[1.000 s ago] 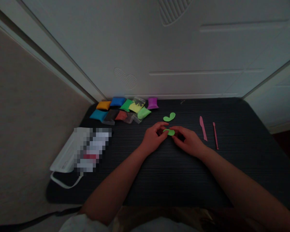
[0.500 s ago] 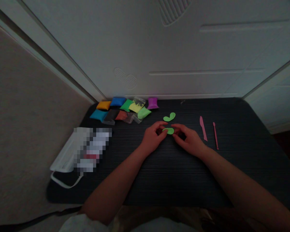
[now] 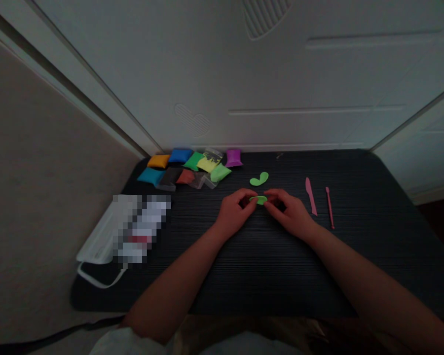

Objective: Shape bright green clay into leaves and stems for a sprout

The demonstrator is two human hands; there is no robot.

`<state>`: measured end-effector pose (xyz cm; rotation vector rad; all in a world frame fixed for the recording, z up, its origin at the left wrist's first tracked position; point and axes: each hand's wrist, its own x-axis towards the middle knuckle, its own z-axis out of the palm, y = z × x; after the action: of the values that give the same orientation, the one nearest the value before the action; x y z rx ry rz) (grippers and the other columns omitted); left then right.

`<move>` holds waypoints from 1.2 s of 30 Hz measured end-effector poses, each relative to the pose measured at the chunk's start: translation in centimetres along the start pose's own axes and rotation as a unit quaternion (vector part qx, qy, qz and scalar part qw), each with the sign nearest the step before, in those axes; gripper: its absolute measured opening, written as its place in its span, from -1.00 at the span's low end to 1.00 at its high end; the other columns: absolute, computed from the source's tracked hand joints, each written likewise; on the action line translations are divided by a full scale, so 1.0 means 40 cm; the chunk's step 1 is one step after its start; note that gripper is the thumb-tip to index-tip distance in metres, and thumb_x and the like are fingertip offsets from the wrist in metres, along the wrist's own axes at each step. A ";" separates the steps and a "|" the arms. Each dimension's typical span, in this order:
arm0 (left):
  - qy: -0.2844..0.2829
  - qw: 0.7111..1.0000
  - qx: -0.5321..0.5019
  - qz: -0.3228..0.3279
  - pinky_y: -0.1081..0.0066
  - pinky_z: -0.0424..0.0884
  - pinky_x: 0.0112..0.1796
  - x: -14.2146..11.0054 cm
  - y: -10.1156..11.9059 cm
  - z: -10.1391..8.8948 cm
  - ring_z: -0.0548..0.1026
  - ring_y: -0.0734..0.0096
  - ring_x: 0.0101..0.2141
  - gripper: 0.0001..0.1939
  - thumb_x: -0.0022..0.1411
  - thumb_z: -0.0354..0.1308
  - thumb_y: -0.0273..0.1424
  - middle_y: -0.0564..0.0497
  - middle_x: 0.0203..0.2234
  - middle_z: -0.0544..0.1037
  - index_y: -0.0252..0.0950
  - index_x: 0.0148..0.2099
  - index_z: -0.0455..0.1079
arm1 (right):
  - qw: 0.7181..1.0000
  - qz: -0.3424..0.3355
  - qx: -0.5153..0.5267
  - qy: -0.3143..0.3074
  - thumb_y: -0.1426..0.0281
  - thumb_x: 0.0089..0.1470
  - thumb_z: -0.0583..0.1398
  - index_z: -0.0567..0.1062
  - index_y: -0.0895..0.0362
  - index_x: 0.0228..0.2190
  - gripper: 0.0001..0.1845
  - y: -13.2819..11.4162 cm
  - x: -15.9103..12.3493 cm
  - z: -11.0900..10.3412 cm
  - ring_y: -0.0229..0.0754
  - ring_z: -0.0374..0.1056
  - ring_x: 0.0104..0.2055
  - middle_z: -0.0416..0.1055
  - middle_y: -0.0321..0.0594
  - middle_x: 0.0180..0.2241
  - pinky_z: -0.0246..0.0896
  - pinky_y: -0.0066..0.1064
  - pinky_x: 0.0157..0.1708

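A small flat oval of green clay [image 3: 258, 199] is pinched between both hands above the dark ribbed table [image 3: 266, 266]. My left hand [image 3: 234, 213] grips its left end with thumb and fingers curled. My right hand [image 3: 288, 213] grips its right end the same way. Just beyond them a second green clay piece [image 3: 259, 179], shaped like a bent leaf, lies flat on the table.
Several coloured clay packets [image 3: 192, 167] lie at the table's back left. A pink plastic knife [image 3: 311, 196] and a thin pink stick tool [image 3: 329, 206] rest to the right. A white plastic bag [image 3: 128, 231] sits at the left edge. A white panelled door [image 3: 281, 79] stands behind.
Both hands have drawn slightly closer together around the green oval and shifted a little away from me. The piece looks a bit narrower than before.
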<state>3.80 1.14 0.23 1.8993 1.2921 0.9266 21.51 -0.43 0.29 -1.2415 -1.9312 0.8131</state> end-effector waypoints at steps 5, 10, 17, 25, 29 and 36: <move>-0.014 1.000 0.023 0.010 0.50 0.28 -0.44 -0.004 0.008 0.000 0.37 0.52 -0.48 -0.88 0.11 0.06 -0.38 0.10 -0.48 0.44 -0.25 -0.28 0.36 | 0.999 -0.006 -0.025 0.030 0.37 0.04 0.09 0.34 0.08 -0.25 -0.82 0.000 0.002 0.004 -0.25 0.35 -0.36 0.39 -0.26 -0.37 0.25 -0.40 -0.38; -0.041 0.999 0.004 0.004 0.51 0.30 -0.44 -0.004 0.011 0.004 0.38 0.53 -0.49 -0.90 0.09 0.08 -0.35 0.12 -0.52 0.43 -0.25 -0.32 0.33 | 0.998 -0.022 -0.050 0.035 0.38 0.04 0.09 0.37 0.07 -0.30 -0.87 -0.004 0.002 0.002 -0.26 0.33 -0.39 0.39 -0.27 -0.41 0.24 -0.40 -0.39; -0.058 0.998 -0.021 0.013 0.47 0.34 -0.37 -0.003 0.010 0.006 0.45 0.49 -0.42 -0.83 0.12 0.07 -0.33 0.09 -0.43 0.51 -0.23 -0.22 0.36 | 0.997 -0.040 -0.054 0.024 0.39 0.04 0.09 0.37 0.07 -0.27 -0.84 -0.004 0.002 0.000 -0.25 0.34 -0.34 0.41 -0.26 -0.36 0.25 -0.37 -0.33; -0.069 0.998 -0.013 0.002 0.47 0.33 -0.41 -0.003 0.010 0.003 0.44 0.49 -0.46 -0.84 0.12 0.06 -0.33 0.09 -0.48 0.50 -0.24 -0.24 0.36 | 0.998 -0.042 -0.053 0.015 0.40 0.04 0.09 0.39 0.07 -0.28 -0.85 -0.002 0.002 0.001 -0.24 0.35 -0.32 0.42 -0.27 -0.35 0.25 -0.37 -0.30; -0.068 0.998 -0.020 0.003 0.49 0.32 -0.41 -0.004 0.012 0.002 0.44 0.51 -0.47 -0.83 0.13 0.06 -0.31 0.09 -0.48 0.50 -0.25 -0.24 0.37 | 0.999 -0.036 -0.038 0.016 0.40 0.04 0.09 0.38 0.07 -0.27 -0.84 -0.005 0.001 0.001 -0.26 0.35 -0.33 0.42 -0.27 -0.36 0.25 -0.40 -0.31; -0.064 0.998 -0.014 0.007 0.50 0.33 -0.39 -0.002 0.011 0.002 0.44 0.52 -0.44 -0.85 0.12 0.07 -0.33 0.10 -0.46 0.50 -0.26 -0.26 0.37 | 0.999 -0.036 -0.034 0.017 0.40 0.04 0.10 0.39 0.07 -0.30 -0.87 -0.004 0.000 0.002 -0.27 0.34 -0.37 0.41 -0.28 -0.40 0.25 -0.42 -0.35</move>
<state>4.07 0.91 0.53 1.9152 1.1861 0.8119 21.37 -0.48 0.37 -1.2111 -1.9786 0.6914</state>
